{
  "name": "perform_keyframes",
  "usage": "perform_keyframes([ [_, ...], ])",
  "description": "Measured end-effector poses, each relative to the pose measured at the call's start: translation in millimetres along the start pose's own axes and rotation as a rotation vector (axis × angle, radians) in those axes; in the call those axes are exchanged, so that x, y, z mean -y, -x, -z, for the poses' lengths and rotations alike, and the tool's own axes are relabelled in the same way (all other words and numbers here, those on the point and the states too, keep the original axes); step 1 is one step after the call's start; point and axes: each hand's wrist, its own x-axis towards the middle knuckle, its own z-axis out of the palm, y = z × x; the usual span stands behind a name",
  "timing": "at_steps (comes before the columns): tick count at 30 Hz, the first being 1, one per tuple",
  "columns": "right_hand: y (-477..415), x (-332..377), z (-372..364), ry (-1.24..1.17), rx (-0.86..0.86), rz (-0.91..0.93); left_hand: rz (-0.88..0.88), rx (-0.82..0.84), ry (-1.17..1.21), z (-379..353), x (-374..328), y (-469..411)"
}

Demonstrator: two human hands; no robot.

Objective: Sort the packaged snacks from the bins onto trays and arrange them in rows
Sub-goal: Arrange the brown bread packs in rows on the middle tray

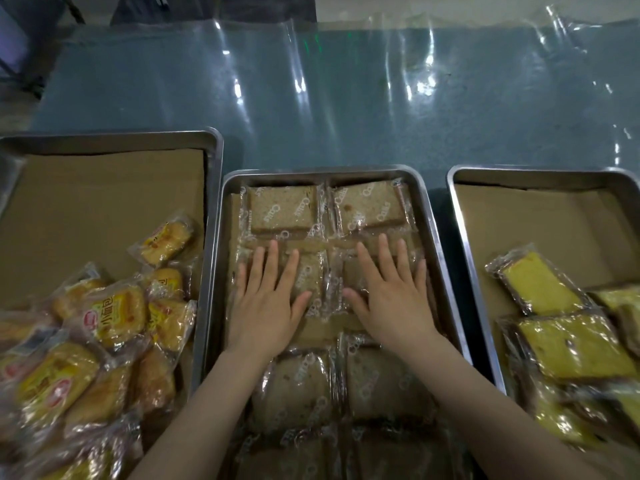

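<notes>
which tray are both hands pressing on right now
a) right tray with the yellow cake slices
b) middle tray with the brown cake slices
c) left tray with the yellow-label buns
b: the left hand and right hand lie flat on wrapped brown cake slices in the middle tray.

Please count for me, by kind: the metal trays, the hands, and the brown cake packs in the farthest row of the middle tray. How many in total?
Metal trays: 3 (left tray, middle tray, right tray)
Hands: 2 (left hand, right hand)
Brown cake packs, farthest row: 2
Total: 7
</notes>
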Motion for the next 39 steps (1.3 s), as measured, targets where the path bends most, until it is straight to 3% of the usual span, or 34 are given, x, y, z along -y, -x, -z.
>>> perform_keyframes([
  [9, -14, -8, -4, 0.17, -0.048, 0.076, -0.003, 0.004, -0.006, 2, -3, -15],
  [33, -6, -12, 1, 0.125, 0.015, 0.064, -0.008, 0.001, 0.047, 4, -4, 6],
  [39, 33, 0, 16, 0.03, -0.11, 0.075, -0.02, -0.052, 0.161, 22, -3, 53],
])
